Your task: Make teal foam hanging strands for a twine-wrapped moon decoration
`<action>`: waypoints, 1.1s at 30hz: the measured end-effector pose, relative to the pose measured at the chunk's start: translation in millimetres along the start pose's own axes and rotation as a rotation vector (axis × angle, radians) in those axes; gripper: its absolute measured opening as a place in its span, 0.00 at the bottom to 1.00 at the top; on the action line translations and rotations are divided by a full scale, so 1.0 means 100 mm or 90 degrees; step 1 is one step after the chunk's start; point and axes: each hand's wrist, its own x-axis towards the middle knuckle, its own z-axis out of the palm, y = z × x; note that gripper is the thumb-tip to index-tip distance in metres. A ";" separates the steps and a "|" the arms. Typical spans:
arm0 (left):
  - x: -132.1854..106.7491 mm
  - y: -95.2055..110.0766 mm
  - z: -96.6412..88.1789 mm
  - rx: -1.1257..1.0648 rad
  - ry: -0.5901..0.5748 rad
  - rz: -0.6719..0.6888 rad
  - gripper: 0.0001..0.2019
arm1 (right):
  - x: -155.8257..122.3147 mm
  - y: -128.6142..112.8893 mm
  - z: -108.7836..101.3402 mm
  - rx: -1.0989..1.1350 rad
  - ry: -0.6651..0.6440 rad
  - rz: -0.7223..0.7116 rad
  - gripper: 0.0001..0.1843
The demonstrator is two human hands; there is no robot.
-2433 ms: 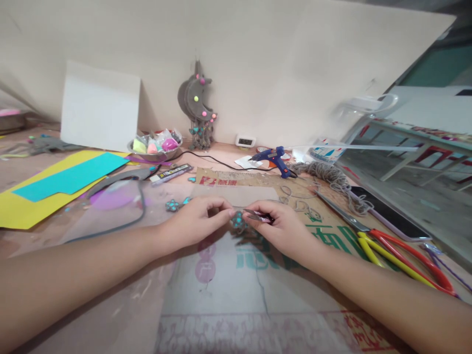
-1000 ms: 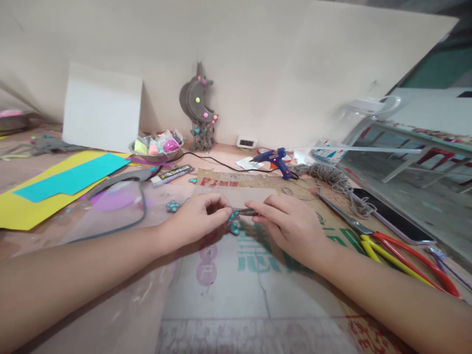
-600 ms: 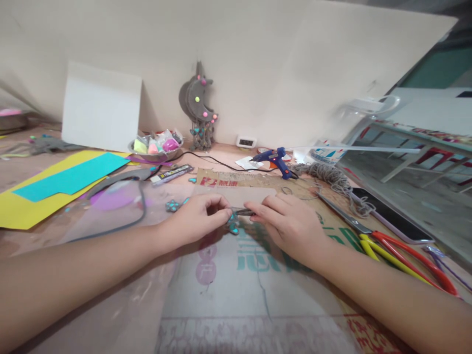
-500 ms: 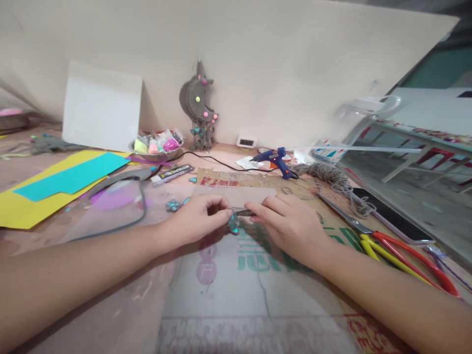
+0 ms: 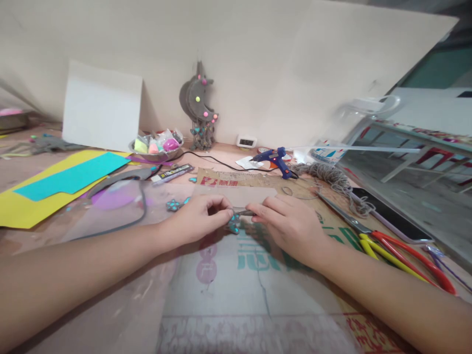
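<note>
My left hand (image 5: 201, 219) pinches a small grey ornament with turquoise patches (image 5: 234, 225) between thumb and forefinger. Part of the ornament is covered by the fingertips. From the right, my right hand (image 5: 291, 226) grips a slim grey pointed tool (image 5: 246, 213), its tip at the ornament's upper edge. Most of the tool is hidden in the fingers, so its exact kind is unclear. Just behind my left hand lies a grey star with turquoise patches (image 5: 172, 205). Both hands are over a translucent sheet (image 5: 217, 300) on printed cardboard (image 5: 254, 179).
A blue glue gun (image 5: 275, 158) lies behind the hands. At right are grey yarn (image 5: 332, 178), scissors with red and yellow handles (image 5: 405, 255) and a phone (image 5: 394, 216). Turquoise sheet (image 5: 73, 176), a bowl of bagged clay (image 5: 157, 155) and a moon decoration (image 5: 199, 101) are farther left.
The right hand's tool tip and the ornament have shifted very slightly against each other. Both hands keep their grips in nearly the same place.
</note>
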 end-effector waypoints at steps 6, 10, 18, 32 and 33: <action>0.01 0.00 0.00 -0.004 0.019 0.011 0.09 | 0.00 -0.01 -0.02 0.028 0.030 0.037 0.13; 0.00 0.00 0.00 -0.022 0.014 0.012 0.09 | 0.00 -0.02 -0.02 0.036 0.021 0.031 0.13; 0.00 -0.01 0.01 -0.049 0.005 0.005 0.09 | -0.01 0.00 0.01 0.031 0.007 0.028 0.13; 0.00 -0.04 0.01 -0.055 -0.013 0.015 0.09 | -0.02 0.01 0.02 0.047 -0.006 0.028 0.13; 0.00 -0.04 0.01 -0.052 -0.015 0.017 0.09 | -0.02 0.01 0.02 0.047 -0.004 0.024 0.13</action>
